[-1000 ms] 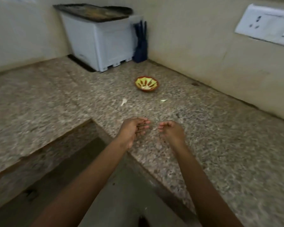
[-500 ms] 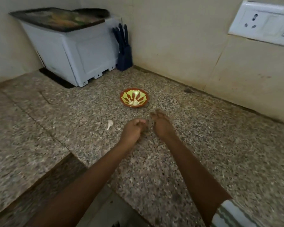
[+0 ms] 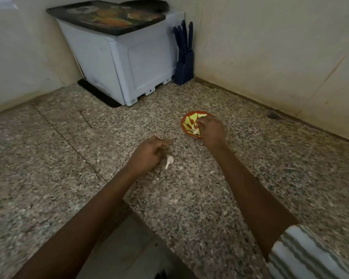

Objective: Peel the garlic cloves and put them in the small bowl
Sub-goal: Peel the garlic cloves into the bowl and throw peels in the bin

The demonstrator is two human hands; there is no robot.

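On a speckled granite counter [image 3: 250,178], we see the right hand [image 3: 211,130] poised over the small red-and-yellow bowl [image 3: 184,127]. Its fingers are bunched and point down at the pale peeled garlic cloves [image 3: 195,132] inside. We cannot tell whether it pinches one. The left hand [image 3: 147,154] is curled in a loose fist low over the stone, and what it holds, if anything, is hidden from us. A white garlic piece [image 3: 169,161], clove or skin, lies just beside it. A blue knife block [image 3: 184,63] stands in the corner.
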